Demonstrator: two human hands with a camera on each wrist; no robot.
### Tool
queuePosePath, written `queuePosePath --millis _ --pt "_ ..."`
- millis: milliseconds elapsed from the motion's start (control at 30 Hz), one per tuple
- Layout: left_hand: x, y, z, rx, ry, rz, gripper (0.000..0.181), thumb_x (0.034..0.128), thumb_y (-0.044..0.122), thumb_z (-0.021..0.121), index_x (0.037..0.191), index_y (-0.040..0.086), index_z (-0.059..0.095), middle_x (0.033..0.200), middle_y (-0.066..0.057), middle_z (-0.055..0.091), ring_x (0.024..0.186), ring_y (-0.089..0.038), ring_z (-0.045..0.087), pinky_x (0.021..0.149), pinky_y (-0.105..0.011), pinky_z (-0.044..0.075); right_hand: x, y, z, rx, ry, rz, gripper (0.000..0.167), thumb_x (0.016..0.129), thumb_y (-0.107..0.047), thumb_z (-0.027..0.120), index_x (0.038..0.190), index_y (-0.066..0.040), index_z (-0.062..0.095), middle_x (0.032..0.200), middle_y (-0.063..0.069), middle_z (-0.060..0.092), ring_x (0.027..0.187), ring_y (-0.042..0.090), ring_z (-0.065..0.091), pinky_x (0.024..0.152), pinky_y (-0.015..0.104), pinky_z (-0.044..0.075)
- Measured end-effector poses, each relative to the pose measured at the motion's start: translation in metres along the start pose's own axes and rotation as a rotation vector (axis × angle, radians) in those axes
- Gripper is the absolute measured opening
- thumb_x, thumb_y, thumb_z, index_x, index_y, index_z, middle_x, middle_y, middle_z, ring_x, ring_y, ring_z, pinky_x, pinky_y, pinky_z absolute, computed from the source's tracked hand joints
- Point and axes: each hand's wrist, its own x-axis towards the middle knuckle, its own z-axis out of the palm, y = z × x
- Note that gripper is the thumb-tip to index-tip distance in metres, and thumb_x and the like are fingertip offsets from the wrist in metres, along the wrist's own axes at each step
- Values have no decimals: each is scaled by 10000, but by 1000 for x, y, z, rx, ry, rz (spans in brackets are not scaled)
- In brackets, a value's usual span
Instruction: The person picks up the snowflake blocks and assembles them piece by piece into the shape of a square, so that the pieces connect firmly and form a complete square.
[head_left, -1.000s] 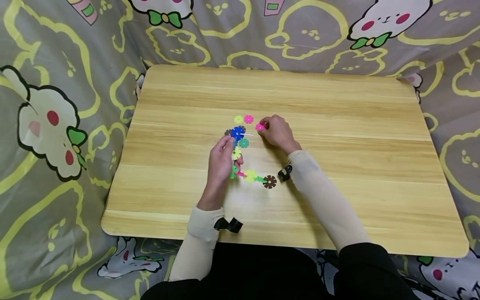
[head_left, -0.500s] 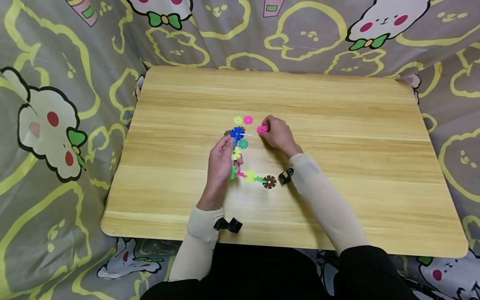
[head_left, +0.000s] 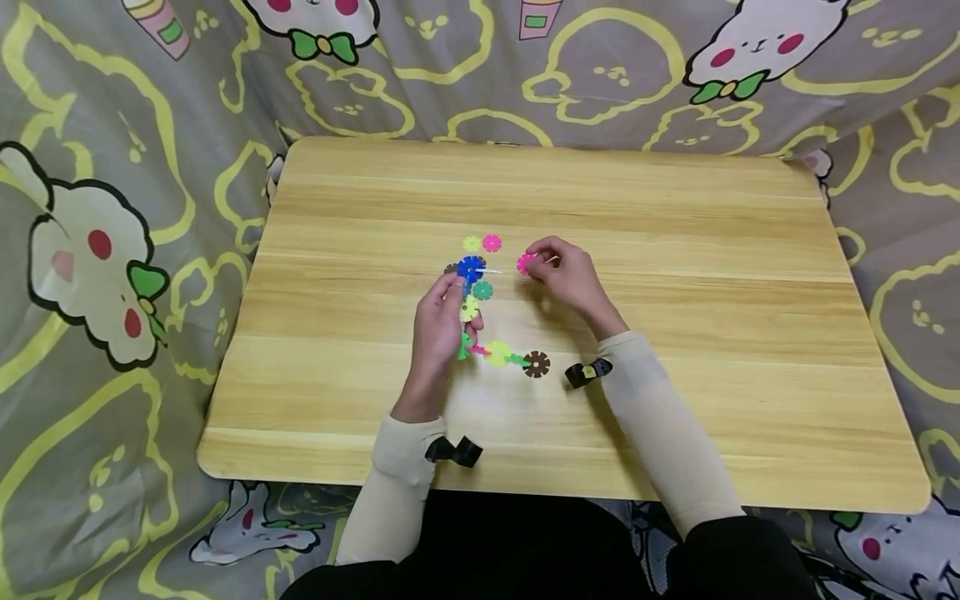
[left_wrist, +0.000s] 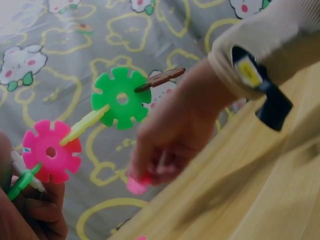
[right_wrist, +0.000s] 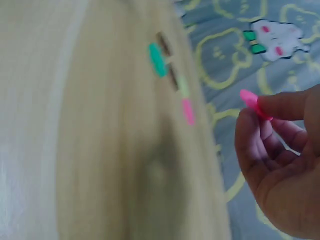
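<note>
My left hand [head_left: 440, 329] holds a chain of notched plastic discs that slot into one another. At its upper end is a blue disc [head_left: 471, 268] with a white piece sticking out to the right. From the lower end run a green disc [left_wrist: 121, 98], a yellow one and a brown disc [head_left: 536, 364]; a pink disc [left_wrist: 50, 151] sits close to the fingers in the left wrist view. Between thumb and fingertips, my right hand [head_left: 567, 273] pinches a loose pink disc [right_wrist: 256, 102], held above the table and apart from the chain.
Loose discs lie on the wooden table [head_left: 712, 333] beyond the left hand: a yellow disc [head_left: 472, 243], a pink disc [head_left: 492, 242], a teal disc [head_left: 482, 290] and brown ones partly hidden. Patterned grey cloth [head_left: 600, 67] hangs around the table's back and sides.
My right hand has drawn slightly toward me and to the right with its pink disc, and its wrist has turned. The left hand and the chain stay almost where they were.
</note>
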Motion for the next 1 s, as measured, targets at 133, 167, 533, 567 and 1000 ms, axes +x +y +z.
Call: queuePosePath --millis 133,167,533,567,1000 --pt "-1 0 0 -7 0 11 277 1041 302 430 1177 121 590 660 -24 572 481 -113 544 396 -222 456 -16 -16 -8 221 -21 -14 190 913 -108 655 1094 -54 634 944 77 591 853 317 658 790 395 595" --pt "-1 0 0 -8 2 7 275 1040 304 432 1177 124 590 660 -20 574 480 -109 546 396 -222 457 -20 -20 -9 256 -28 -20 190 914 -105 655 1093 -47 636 943 78 590 842 314 661 780 379 598" --pt "0 -1 1 -10 0 0 274 1040 310 431 1171 130 589 696 -25 567 495 -116 546 403 -222 458 -46 -42 -12 331 -106 -78 213 912 -116 668 1096 -8 661 895 49 650 720 135 651 716 326 596" --pt "-1 -1 1 -15 -2 -2 274 1039 313 432 1167 127 587 693 -24 569 493 -116 548 403 -222 457 -47 -42 -11 327 -106 -80 212 913 -113 667 1096 -7 661 894 50 650 725 148 654 716 328 596" --pt "-2 -2 3 -5 -6 -11 251 1033 299 450 1136 126 600 666 -21 555 482 -120 548 411 -226 455 -47 -44 -5 338 -116 -85 210 920 -107 654 1102 -3 654 917 58 669 725 123 661 718 316 600"
